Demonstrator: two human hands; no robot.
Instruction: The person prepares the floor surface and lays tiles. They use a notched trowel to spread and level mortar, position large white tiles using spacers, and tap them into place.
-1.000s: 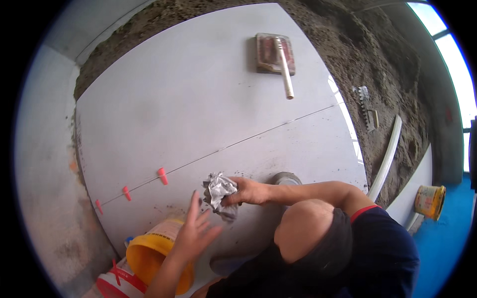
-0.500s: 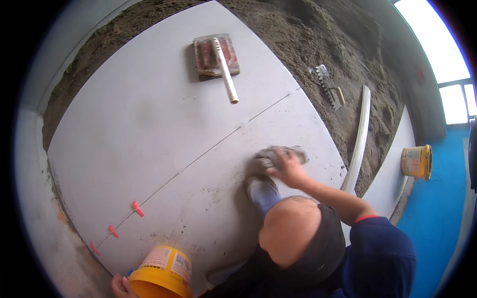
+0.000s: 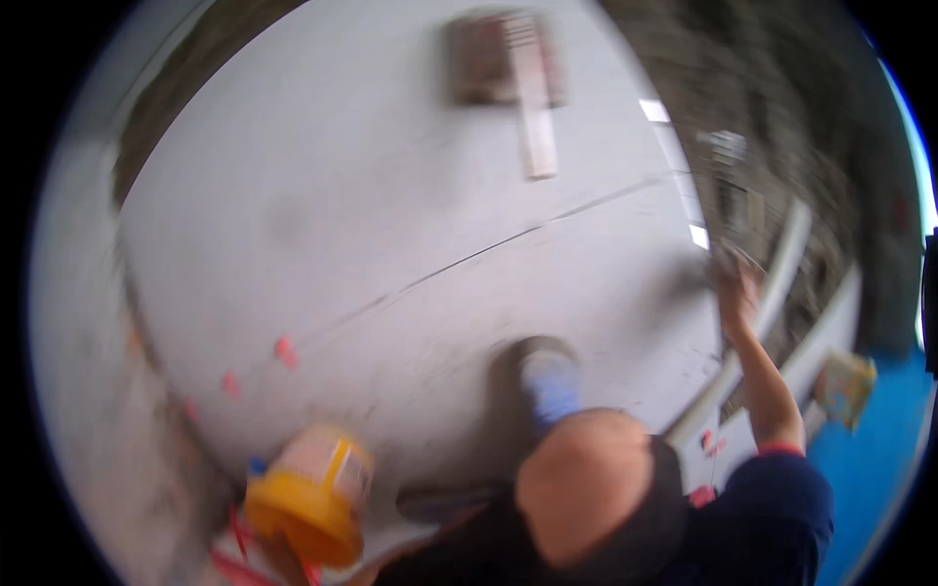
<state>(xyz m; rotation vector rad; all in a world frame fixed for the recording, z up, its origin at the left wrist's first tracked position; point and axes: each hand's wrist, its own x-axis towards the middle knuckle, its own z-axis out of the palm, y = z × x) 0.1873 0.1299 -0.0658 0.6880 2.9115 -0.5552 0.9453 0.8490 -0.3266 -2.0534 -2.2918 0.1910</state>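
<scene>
Motion blurs the head view. My right hand (image 3: 739,291) is stretched out to the tile's right edge, on a grey crumpled piece of material (image 3: 724,262) that is hard to make out. My left hand (image 3: 280,549) is low at the rim of a tilted yellow bucket (image 3: 311,488), mostly hidden and smeared. The large pale tile (image 3: 322,166) has a seam with small red clips (image 3: 285,352) along it. My bare bent knee (image 3: 581,488) and shod foot (image 3: 549,386) are on the near side.
A float with a white handle (image 3: 489,61) lies on the far tile. Rough mortar (image 3: 801,127) with a notched trowel (image 3: 728,161) and a pale strip (image 3: 791,244) lines the right. A yellow container (image 3: 845,389) stands near blue flooring (image 3: 870,449). A wall (image 3: 73,322) borders the left.
My right hand has moved from the tile's middle out to its right edge with the grey material. My left hand went down to the bucket. The view has swung and blurred.
</scene>
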